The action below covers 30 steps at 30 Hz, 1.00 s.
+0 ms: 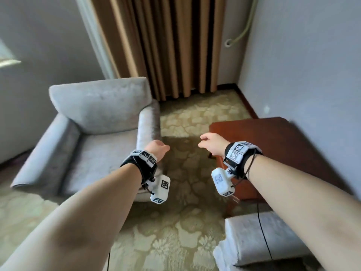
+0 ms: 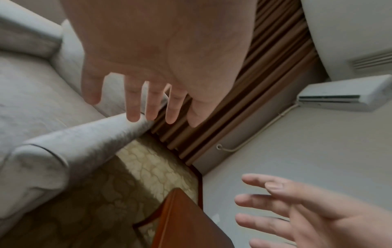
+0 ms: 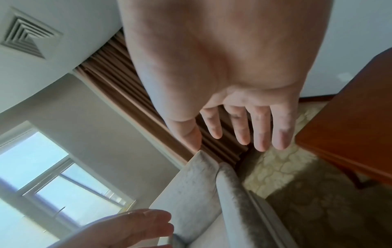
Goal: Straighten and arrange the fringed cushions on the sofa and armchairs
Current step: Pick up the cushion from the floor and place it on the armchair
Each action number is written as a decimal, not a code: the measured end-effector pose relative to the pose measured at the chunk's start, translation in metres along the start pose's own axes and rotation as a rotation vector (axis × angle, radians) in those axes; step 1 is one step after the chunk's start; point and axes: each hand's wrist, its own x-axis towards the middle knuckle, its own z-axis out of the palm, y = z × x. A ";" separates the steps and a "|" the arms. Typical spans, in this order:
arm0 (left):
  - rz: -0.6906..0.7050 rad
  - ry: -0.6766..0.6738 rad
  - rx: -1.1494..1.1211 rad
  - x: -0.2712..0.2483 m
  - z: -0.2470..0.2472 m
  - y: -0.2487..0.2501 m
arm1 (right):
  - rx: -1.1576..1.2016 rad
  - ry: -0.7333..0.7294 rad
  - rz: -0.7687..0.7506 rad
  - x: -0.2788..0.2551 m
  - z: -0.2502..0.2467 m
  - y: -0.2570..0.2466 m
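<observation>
No fringed cushion shows in any view. A grey velvet armchair [image 1: 97, 149] stands at the left with a plain back cushion [image 1: 99, 106] and a bare seat. My left hand [image 1: 158, 148] hovers just off the armchair's right armrest [image 2: 80, 142], fingers [image 2: 152, 104] straight and spread, holding nothing. My right hand [image 1: 212, 143] hangs over the carpet beside the wooden side table [image 1: 273, 143], fingers [image 3: 260, 130] relaxed and empty. Each hand also shows in the other wrist view: right hand [image 2: 297, 209], left hand [image 3: 131, 226].
Brown curtains [image 1: 166, 45] hang behind the armchair. Patterned beige carpet [image 1: 175, 222] lies between armchair and side table. A second grey upholstered armrest [image 1: 261, 239] sits at the lower right. An air conditioner [image 2: 343, 94] is on the wall and a window [image 3: 42, 167] at the left.
</observation>
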 end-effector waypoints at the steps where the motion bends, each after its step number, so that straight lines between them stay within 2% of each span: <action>1: -0.014 0.009 0.004 0.008 -0.022 -0.016 | -0.010 -0.032 -0.023 0.017 0.015 -0.023; 6: -0.127 0.092 0.005 0.030 -0.089 -0.096 | -0.042 -0.184 -0.086 0.065 0.092 -0.096; 12: -0.287 0.234 -0.058 0.031 -0.170 -0.193 | -0.134 -0.368 -0.201 0.109 0.180 -0.193; 21: -0.622 0.426 -0.171 0.018 -0.273 -0.331 | -0.309 -0.651 -0.392 0.173 0.334 -0.342; 26: -0.807 0.580 -0.297 -0.010 -0.298 -0.412 | -0.420 -0.800 -0.503 0.177 0.426 -0.405; 30: -0.953 0.582 -0.331 -0.052 -0.303 -0.477 | -0.515 -0.922 -0.577 0.152 0.503 -0.437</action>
